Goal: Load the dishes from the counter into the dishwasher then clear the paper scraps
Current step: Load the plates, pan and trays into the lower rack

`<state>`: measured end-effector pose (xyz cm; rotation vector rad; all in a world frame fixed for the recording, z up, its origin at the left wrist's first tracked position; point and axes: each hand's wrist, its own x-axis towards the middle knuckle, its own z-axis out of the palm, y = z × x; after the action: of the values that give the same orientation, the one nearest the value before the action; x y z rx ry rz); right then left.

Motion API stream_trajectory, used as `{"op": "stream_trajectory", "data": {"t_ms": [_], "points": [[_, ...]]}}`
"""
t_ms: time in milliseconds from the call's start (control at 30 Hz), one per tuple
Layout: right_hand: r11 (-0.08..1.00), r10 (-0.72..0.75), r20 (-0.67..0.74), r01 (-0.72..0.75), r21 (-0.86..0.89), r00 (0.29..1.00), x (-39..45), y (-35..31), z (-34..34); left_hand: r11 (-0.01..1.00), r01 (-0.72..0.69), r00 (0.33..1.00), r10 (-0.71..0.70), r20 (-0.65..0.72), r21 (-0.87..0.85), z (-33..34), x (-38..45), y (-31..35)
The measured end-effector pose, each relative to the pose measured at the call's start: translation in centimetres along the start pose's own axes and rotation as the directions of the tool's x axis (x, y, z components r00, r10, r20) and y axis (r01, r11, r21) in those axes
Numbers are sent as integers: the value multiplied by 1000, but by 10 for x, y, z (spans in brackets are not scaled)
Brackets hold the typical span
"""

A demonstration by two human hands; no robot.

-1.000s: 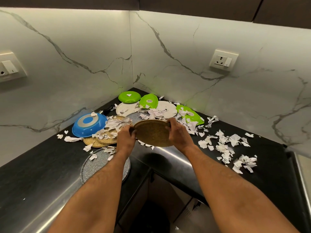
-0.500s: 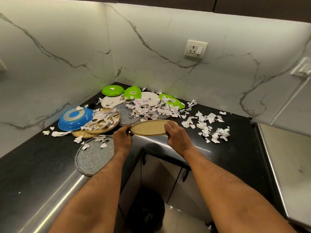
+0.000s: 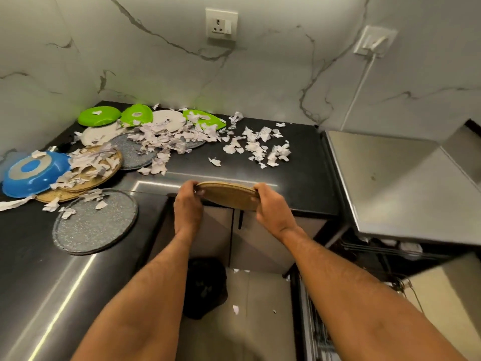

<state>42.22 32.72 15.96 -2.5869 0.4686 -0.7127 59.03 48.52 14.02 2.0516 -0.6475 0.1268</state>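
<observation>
Carried off the counter (image 3: 234,165), gold plate (image 3: 229,195), both hands gripping.

Wall: white marble (image 3: 273,74) with dark veins, meeting in a corner.
Socket: white plate (image 3: 221,24) high on the wall.
Second socket: to the right (image 3: 374,41), a white cord (image 3: 360,84) running down from it.
Cabinet doors: pale (image 3: 250,238), shut, under the table.
Floor: dark bag (image 3: 205,287) standing there.

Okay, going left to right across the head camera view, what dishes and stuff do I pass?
Blue bowl → grey speckled plate → left hand → gold plate → right hand → steel dishwasher top.
</observation>
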Motion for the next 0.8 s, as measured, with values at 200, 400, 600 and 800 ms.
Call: {"op": "stream_trajectory", "data": {"t_ms": [200, 400, 600, 800], "points": [[992, 128, 5, -128, -8, 992, -79, 62, -38, 996, -25, 985, 39, 167, -89, 79, -52, 32], [940, 332, -35, -333, -71, 943, -184, 142, -61, 989, -134, 920, 149, 362, -67, 178, -126, 60], [841, 528, -52, -530, -110, 848, -301, 222, -75, 972, -234, 822, 219, 525, -39, 272, -219, 93], [729, 667, -112, -676, -109, 737, -417, 290, -101, 964, -260, 718, 234, 655, -59, 374, -321, 126]]}}
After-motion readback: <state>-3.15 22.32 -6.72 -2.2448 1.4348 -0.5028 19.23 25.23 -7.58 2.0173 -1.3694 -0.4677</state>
